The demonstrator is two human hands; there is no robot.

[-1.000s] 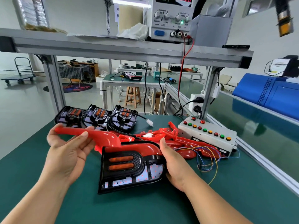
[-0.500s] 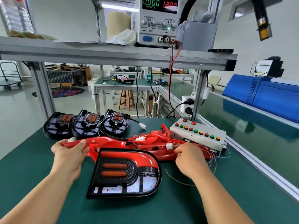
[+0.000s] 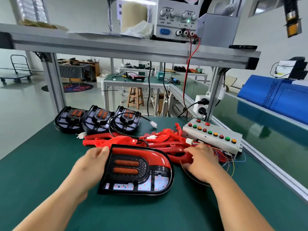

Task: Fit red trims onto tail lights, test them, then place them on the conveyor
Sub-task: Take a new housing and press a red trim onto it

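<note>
A black tail light (image 3: 138, 170) with a red trim fitted along its top and right edge lies on the green bench in front of me. My left hand (image 3: 90, 164) grips its left edge, thumb on the upper corner. Behind it lies a pile of loose red trims (image 3: 116, 139). My right hand (image 3: 200, 160) rests curled on the right end of that pile. Coloured wires from a white connector (image 3: 189, 140) run into its fingers. Three tail lights without trims (image 3: 100, 119) stand in a row at the back left.
A white test box with red, green and yellow buttons (image 3: 211, 135) sits just beyond my right hand. A power supply (image 3: 176, 19) stands on the overhead shelf. The green conveyor (image 3: 266, 139) runs along the right, carrying a blue object (image 3: 275, 100).
My left hand has let go of the loose red trim and moved right onto the tail light's left edge. My right hand stays by the connector wires near the test box.
</note>
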